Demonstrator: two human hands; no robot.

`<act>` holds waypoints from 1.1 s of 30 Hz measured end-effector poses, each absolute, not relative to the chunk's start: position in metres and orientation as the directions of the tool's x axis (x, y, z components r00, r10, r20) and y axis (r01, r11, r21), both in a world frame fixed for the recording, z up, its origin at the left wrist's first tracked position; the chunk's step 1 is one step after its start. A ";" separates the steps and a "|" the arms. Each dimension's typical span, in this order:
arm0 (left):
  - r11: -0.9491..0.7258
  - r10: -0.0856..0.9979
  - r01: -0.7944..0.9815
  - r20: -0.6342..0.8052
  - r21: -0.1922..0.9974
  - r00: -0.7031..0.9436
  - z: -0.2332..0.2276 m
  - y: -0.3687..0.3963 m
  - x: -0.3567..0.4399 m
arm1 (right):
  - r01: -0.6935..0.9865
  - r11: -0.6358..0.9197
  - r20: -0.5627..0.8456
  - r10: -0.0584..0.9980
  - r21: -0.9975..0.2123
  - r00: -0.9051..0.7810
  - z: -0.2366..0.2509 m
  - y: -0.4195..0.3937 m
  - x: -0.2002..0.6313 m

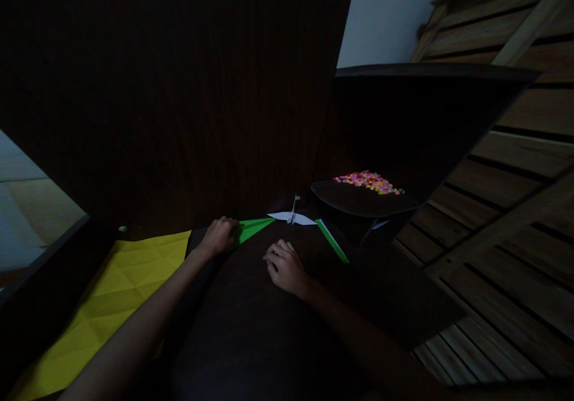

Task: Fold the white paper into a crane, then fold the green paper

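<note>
The scene is very dark. My left hand (219, 235) rests with curled fingers on the near end of a folded green paper piece (253, 227) lying on a dark tabletop (251, 329). My right hand (286, 268) lies on the table a little to the right, fingers bent, with nothing seen in it. Just beyond the hands stands a small white paper crane (292, 216). A second green paper strip (332, 241) lies to the right of my right hand.
A large creased yellow paper sheet (112, 293) covers the table's left side. A dark tray (359, 201) with several small pink and yellow pieces (368, 181) sits at the back right. Wooden slats (502, 227) run along the right; a dark wooden wall stands behind.
</note>
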State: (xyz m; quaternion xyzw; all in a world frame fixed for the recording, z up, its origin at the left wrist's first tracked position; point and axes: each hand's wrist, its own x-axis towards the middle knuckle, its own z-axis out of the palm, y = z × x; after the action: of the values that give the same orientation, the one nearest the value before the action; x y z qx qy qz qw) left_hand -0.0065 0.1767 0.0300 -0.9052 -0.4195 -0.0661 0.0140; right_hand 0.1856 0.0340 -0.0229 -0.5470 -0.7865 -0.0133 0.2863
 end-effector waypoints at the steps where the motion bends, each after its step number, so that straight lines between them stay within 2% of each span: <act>1: -0.642 0.763 0.766 0.125 0.031 0.634 0.030 0.177 -0.007 | 0.869 0.400 0.462 0.854 -0.291 -0.239 -0.023 0.034 0.186; 9: -0.612 0.789 0.790 0.093 0.033 0.607 0.032 0.173 -0.010 | 0.867 0.405 0.451 0.857 -0.292 -0.248 -0.022 0.034 0.186; 24: -0.635 0.771 0.769 0.106 0.068 0.627 0.028 0.167 -0.001 | 0.864 0.417 0.457 0.850 -0.282 -0.261 -0.024 0.035 0.187; 33: -0.629 0.777 0.767 0.130 0.128 0.616 0.022 0.169 -0.007 | 0.868 0.404 0.445 0.859 -0.290 -0.251 -0.024 0.035 0.186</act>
State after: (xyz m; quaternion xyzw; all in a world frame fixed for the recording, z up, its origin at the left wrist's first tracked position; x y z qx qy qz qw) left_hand -0.0069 0.1691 0.0221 -0.8984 -0.4295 -0.0867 -0.0296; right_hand 0.1864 0.0349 -0.0239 -0.5459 -0.7910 -0.0074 0.2764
